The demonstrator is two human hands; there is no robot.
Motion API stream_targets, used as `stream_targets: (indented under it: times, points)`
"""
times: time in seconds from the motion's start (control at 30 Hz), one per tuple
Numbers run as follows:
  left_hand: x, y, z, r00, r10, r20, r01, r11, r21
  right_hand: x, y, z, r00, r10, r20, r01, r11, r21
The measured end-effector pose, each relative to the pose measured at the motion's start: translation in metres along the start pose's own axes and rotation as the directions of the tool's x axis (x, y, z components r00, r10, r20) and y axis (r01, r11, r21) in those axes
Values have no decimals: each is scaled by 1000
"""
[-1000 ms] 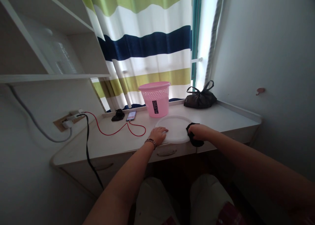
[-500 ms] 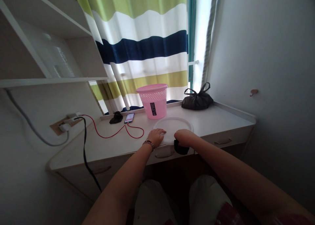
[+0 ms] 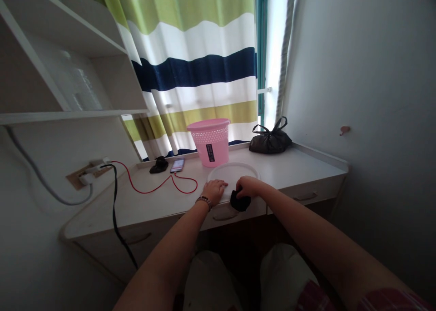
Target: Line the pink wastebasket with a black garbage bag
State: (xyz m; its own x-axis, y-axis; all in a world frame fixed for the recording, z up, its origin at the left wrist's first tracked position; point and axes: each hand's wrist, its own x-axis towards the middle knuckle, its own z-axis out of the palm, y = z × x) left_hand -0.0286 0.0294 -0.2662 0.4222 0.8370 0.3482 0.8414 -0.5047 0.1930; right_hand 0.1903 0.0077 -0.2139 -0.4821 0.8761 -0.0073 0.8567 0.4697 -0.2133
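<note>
A white round lid [image 3: 235, 171] lies on the desk in front of me, close to the front edge. My left hand [image 3: 215, 191] rests on the lid's left side, fingers stretched out and a beaded bracelet at the wrist. At the near right part of the lid, my right hand [image 3: 248, 186] is closed on a black cloth [image 3: 240, 203]. The cloth hangs below the fingers, over the lid's near rim and the desk's front edge. Behind the lid stands a pink perforated wastebasket [image 3: 218, 150] with a dark label.
On the white desk [image 3: 153, 213] a phone [image 3: 177, 165] with a red cable [image 3: 146, 192] lies beside a small black bundle [image 3: 159, 165]. A tied black plastic bag [image 3: 270, 142] sits back right. Plugs fill a left wall socket [image 3: 85, 172]. A shelf [image 3: 75, 116] overhangs the left.
My right hand has moved left over the lid with the black cloth, which now hangs more bunched. My left hand stays on the lid. The view has shifted slightly.
</note>
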Motion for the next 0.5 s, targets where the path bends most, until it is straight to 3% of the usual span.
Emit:
stream_targets:
  times: [0.07,0.13,0.33,0.5]
  points:
    - [-1,0,0,1000,-5,-1,5,1000,7,2,5,11,997,39,-64,-29,988,149]
    - [0,-1,1,1000,-2,0,2,1000,12,5,6,24,983,93,-160,-64,982,177]
    - [2,-4,4,1000,-31,5,31,999,23,0,-10,52,878,97,-469,-126,992,-29]
    - [1,-3,2,1000,-11,11,11,1000,24,-11,-16,63,797,2,-604,-88,990,-113]
